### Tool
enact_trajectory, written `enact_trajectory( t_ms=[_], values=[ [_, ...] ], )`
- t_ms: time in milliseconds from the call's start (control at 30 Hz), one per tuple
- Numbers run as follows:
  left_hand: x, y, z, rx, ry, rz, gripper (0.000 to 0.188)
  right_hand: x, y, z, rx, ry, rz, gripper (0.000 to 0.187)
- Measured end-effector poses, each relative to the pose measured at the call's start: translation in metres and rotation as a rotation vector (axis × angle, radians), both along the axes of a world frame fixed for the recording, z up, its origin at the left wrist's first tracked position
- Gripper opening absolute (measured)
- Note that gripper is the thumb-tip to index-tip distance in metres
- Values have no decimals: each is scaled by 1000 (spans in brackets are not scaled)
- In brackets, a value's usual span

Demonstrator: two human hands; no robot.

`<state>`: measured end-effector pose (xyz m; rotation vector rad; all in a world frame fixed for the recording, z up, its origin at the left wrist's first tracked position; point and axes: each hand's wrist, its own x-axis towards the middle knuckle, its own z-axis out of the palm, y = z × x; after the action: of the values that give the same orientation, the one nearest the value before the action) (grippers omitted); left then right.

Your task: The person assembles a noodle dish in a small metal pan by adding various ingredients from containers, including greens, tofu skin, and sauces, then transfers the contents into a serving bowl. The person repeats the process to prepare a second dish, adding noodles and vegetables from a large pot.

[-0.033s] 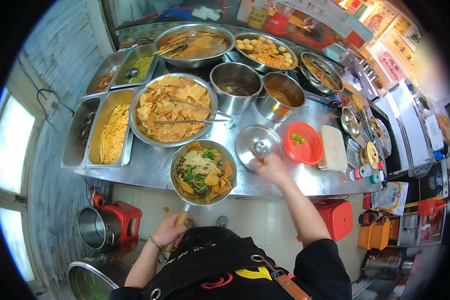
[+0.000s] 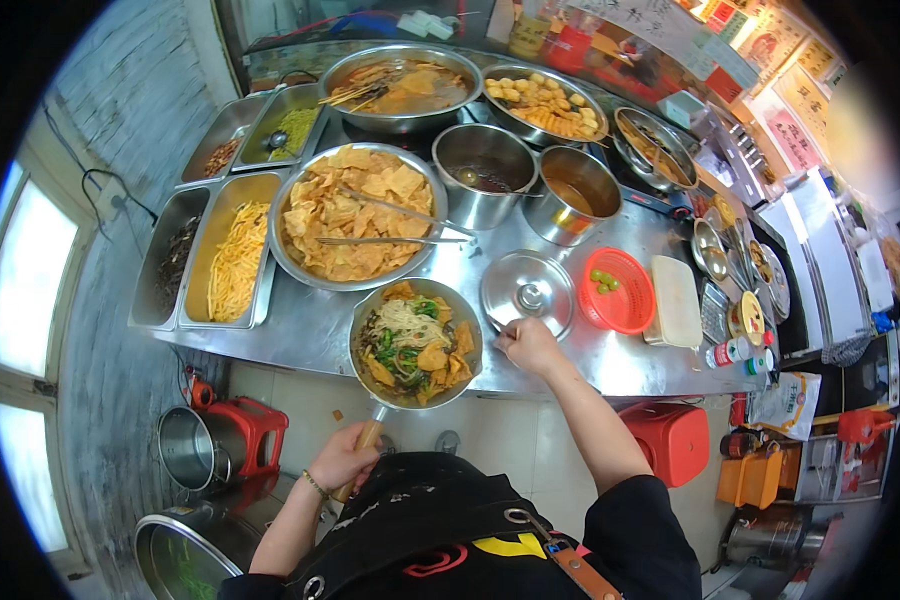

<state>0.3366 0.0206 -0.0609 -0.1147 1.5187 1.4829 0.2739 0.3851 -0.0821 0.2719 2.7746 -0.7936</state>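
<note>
My left hand [image 2: 343, 457] is wrapped round the wooden handle [image 2: 370, 432] of a metal saucepan [image 2: 358, 345]. The pan sits at the near edge of the steel counter, holding pale noodles [image 2: 405, 330], leafy greens [image 2: 395, 360] and golden fried pieces [image 2: 432, 357]. Right of the pan, my right hand [image 2: 532, 347] is closed in front of a round metal lid [image 2: 530, 285] with a knob. Its fingers point toward the pan's rim; whatever they may hold is too small to make out. A large bowl [image 2: 288, 255] of crisp fried sheets, with tongs [image 2: 385, 240] across it, stands behind the pan.
Right of the lid are a red basket [image 2: 635, 310] with green fruit and a pale lidded box [image 2: 675, 300]. Steel pots [image 2: 480, 170] and broth pans [image 2: 400, 122] line the back. Food trays [image 2: 205, 290] fill the left. Below stand a red stool [image 2: 670, 440] and metal pots [image 2: 192, 448].
My right hand has drawn slightly left and down, from over the lid's near edge toward the pan. The whole view has shifted a little; my left hand keeps its grip on the handle.
</note>
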Motion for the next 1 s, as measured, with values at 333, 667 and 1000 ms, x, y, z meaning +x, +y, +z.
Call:
enact_trajectory(
  t_ms=[333,667,1000],
  values=[
    [-11,20,-12,6,25,-43,18,-34,36,13,-64,70,-257,40],
    [-29,39,-13,33,25,-99,17,9,9,172,-663,488,-185,34],
    [-26,26,-11,28,48,-132,16,-1,-10,104,-672,297,-143,7]
  ],
)
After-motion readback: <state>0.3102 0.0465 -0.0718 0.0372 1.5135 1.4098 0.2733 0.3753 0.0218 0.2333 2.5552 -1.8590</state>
